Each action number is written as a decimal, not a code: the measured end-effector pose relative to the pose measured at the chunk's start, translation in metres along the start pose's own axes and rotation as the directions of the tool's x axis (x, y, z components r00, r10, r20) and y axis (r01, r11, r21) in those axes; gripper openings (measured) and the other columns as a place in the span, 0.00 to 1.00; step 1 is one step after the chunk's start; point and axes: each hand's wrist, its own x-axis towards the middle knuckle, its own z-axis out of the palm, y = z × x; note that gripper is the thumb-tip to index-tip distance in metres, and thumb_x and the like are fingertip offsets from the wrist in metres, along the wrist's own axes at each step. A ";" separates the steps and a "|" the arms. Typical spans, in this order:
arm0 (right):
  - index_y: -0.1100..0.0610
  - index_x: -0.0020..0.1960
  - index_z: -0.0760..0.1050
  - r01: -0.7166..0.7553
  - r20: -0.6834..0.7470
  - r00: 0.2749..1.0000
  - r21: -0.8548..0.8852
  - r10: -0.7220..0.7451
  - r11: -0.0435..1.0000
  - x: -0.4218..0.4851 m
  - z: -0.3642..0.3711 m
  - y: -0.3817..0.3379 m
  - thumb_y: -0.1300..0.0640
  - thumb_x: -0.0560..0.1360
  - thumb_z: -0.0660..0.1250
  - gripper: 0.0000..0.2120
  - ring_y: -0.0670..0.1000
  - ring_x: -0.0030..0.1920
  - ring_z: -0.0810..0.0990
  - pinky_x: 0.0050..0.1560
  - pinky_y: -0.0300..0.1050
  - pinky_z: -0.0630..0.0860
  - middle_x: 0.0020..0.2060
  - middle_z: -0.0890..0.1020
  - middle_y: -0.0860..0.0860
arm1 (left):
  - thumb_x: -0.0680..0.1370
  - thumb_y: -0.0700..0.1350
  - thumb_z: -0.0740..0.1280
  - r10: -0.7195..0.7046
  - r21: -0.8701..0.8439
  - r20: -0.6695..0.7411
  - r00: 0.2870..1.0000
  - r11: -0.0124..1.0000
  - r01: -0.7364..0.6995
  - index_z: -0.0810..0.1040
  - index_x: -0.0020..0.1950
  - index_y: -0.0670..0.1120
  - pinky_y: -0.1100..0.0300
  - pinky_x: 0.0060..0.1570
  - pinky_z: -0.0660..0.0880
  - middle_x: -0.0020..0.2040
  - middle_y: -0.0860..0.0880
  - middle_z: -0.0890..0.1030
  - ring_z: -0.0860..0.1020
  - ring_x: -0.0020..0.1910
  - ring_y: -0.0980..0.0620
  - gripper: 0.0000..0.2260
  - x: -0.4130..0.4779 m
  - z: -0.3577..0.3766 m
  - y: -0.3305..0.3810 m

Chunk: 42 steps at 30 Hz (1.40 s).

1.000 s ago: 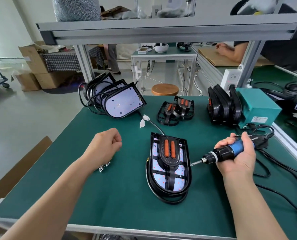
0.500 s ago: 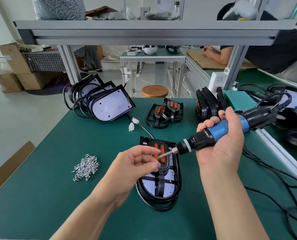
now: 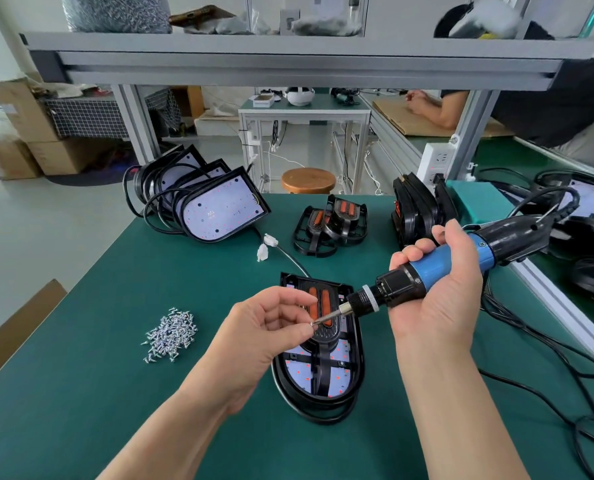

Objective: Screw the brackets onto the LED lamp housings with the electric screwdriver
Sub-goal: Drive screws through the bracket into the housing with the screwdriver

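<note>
A black LED lamp housing [image 3: 323, 375] lies flat on the green mat, with a black bracket with two orange strips [image 3: 323, 306] laid on top of it. My right hand [image 3: 437, 306] grips the blue-and-black electric screwdriver [image 3: 437, 268] above the housing, bit pointing left and down. My left hand [image 3: 264, 334] pinches a small silver screw [image 3: 311, 324] right at the bit's tip. A pile of loose screws [image 3: 170, 336] lies on the mat to the left.
Several lamp housings with cables [image 3: 202, 202] lean at the back left. Spare brackets [image 3: 330, 225] lie at the back centre, more black parts [image 3: 416, 209] and a teal box [image 3: 475, 199] at the back right. Black cables [image 3: 545, 358] trail on the right. Another person's arm [image 3: 437, 110] rests at the neighbouring bench.
My left hand left the screw pile and rose over the housing with a screw. My right hand lifted the screwdriver and brought its bit to that screw.
</note>
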 end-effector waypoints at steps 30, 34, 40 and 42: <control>0.56 0.51 0.71 0.055 0.075 0.996 -0.181 -0.042 0.982 0.005 0.002 0.024 0.59 0.76 0.71 0.09 0.49 0.27 0.72 0.32 0.42 0.73 0.30 0.74 0.50 | 0.71 0.63 0.70 -0.083 0.346 -0.401 0.912 0.908 0.235 0.81 0.49 0.53 0.54 0.42 0.76 0.45 0.52 0.83 0.81 0.47 0.48 0.15 0.030 -0.028 -0.031; 0.54 0.44 0.72 0.115 0.236 0.970 -0.271 -0.050 0.956 -0.005 0.009 0.037 0.60 0.74 0.71 0.07 0.50 0.26 0.71 0.31 0.44 0.71 0.28 0.74 0.51 | 0.68 0.69 0.70 -0.254 0.488 -0.291 0.923 0.790 0.371 0.78 0.48 0.47 0.59 0.33 0.69 0.43 0.49 0.81 0.78 0.40 0.50 0.26 0.052 -0.018 -0.039; 0.50 0.39 0.76 0.146 0.329 0.944 -0.329 -0.032 0.933 -0.010 0.019 0.045 0.61 0.74 0.71 0.09 0.51 0.25 0.72 0.29 0.44 0.71 0.28 0.74 0.52 | 0.57 0.68 0.73 -0.295 0.408 -0.214 0.931 0.839 0.360 0.80 0.43 0.42 0.58 0.33 0.73 0.40 0.46 0.85 0.83 0.37 0.46 0.31 0.059 -0.013 -0.043; 0.48 0.38 0.76 0.145 0.341 0.940 -0.347 -0.020 0.927 -0.010 0.020 0.047 0.61 0.74 0.71 0.10 0.51 0.25 0.72 0.30 0.44 0.71 0.27 0.74 0.52 | 0.59 0.66 0.74 -0.297 0.382 -0.201 0.934 0.854 0.353 0.76 0.40 0.44 0.58 0.34 0.70 0.36 0.47 0.80 0.77 0.33 0.48 0.27 0.060 -0.015 -0.045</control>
